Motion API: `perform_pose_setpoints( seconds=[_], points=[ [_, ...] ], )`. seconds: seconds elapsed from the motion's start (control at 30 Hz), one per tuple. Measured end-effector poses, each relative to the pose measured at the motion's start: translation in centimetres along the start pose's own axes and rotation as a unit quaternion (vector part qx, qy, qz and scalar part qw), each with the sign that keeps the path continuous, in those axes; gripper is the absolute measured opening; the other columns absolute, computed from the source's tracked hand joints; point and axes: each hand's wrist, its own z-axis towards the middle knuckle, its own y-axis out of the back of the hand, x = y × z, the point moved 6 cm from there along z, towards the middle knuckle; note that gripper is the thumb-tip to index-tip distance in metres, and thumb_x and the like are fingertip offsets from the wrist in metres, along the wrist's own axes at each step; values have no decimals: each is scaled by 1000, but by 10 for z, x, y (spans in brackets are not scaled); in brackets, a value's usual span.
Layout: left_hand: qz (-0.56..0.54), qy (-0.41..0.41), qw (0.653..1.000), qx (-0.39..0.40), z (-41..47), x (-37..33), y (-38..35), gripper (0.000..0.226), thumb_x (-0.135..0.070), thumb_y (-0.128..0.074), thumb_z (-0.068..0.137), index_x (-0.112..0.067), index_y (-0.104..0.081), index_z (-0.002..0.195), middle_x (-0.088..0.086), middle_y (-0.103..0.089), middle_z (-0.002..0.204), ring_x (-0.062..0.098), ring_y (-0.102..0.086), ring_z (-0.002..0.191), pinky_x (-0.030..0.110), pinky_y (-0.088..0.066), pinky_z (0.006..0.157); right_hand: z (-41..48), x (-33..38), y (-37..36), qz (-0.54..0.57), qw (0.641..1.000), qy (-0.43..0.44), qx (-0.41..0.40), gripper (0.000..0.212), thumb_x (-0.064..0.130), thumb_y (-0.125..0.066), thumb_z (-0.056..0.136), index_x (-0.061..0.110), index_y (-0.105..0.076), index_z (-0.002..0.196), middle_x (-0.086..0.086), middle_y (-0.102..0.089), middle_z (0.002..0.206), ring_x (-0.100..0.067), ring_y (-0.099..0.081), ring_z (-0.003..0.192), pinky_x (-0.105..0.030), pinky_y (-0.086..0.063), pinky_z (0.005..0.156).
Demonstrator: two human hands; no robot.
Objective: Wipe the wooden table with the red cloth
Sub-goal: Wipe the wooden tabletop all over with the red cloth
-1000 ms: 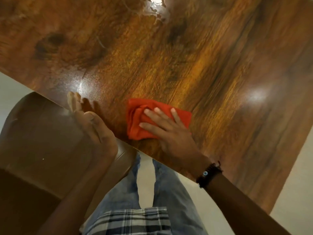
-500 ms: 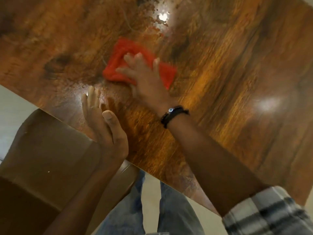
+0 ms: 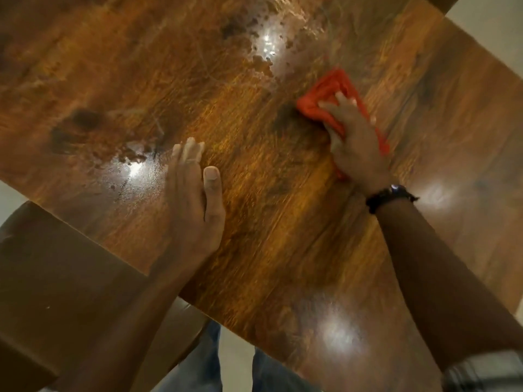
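Floor is pale and plain, visible top right, at the left edge and bottom centre. A brown glossy chair seat sits lower left, its far side hidden under the edge of the wooden table; another brown piece clips the top edge, can't tell what. Lighting is warm and dim, with four bright glare spots on the varnished top.

Left hand: palm down, fingers straight and held together, thumb set apart to the right, forearm bare. Right hand: palm down, fingers extended and spread, arm stretched farther forward than the left. Dark wristband on the right wrist.
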Motion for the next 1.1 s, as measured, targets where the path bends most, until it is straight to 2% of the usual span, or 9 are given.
perform_pose_setpoints(
  seconds=[0.13,0.3,0.4,0.5,0.67,0.73,0.8,0.97,1.1],
  points=[
    [-1,-21,1000,-3,15,-19,-7,72,-58,-8,99,-12,-36,147,3,-28,159,15,-12,151,47,-13,122,62,59,-31,-13,998,63,20,41,18,-50,99,34,-52,137,3,-28,159,-22,-13,150,-58,10,115],
    [8,-49,998,-40,48,-31,-21,72,-55,-8,100,-9,-32,150,6,-24,161,18,-8,152,50,-10,122,-3,92,-56,-18,974,199,103,49,23,-34,91,31,-53,136,6,-32,157,-18,-16,149,-47,5,119],
    [-2,-67,997,-47,68,-43,-34,70,-54,-10,101,-8,-35,148,6,-28,159,20,-12,151,53,-12,121,-30,41,-29,-18,977,182,107,57,3,-50,89,36,-51,136,14,-30,156,-11,-16,149,-46,-1,121],
    [-12,-82,996,-36,84,-57,-48,70,-54,-11,100,-8,-37,147,7,-31,158,20,-13,151,50,-7,122,-6,-24,20,-13,994,86,60,62,-1,-52,89,39,-49,136,14,-30,156,-13,-17,149,-49,-2,119],
    [-23,-91,995,-40,104,-72,-66,73,-56,-10,99,-8,-39,146,6,-33,157,20,-14,151,51,-10,122,112,-52,60,17,1000,-1,-22,38,21,-48,98,41,-50,130,-2,-36,155,-25,-23,147,-64,-8,117],
    [-21,-87,995,-44,112,-77,-70,75,-59,-9,98,-9,-40,145,5,-33,157,19,-14,151,50,-12,122,152,-30,46,9,999,-8,-40,36,21,-48,99,41,-53,128,1,-34,156,-23,-19,148,-65,2,116],
    [-36,-94,993,-59,123,-85,-73,74,-57,-10,99,-8,-45,141,7,-37,155,20,-18,150,52,-15,121,161,3,22,6,1000,19,-21,40,17,-49,99,36,-54,133,3,-31,158,-22,-15,149,-61,10,115],
    [-95,-152,975,-131,146,-117,-71,52,-33,-21,104,-3,-51,135,12,-47,146,27,-30,145,53,-22,118,86,44,-18,-23,967,225,116,56,2,-48,93,31,-48,140,7,-26,160,-17,-12,150,-50,5,119],
    [-47,-126,987,-86,172,-111,-100,59,-42,-19,103,-5,-50,137,10,-45,149,25,-27,147,52,-22,118,54,-22,28,-16,975,190,110,59,-1,-53,90,35,-51,136,14,-31,156,-9,-20,148,-47,-4,121]
  ],
)
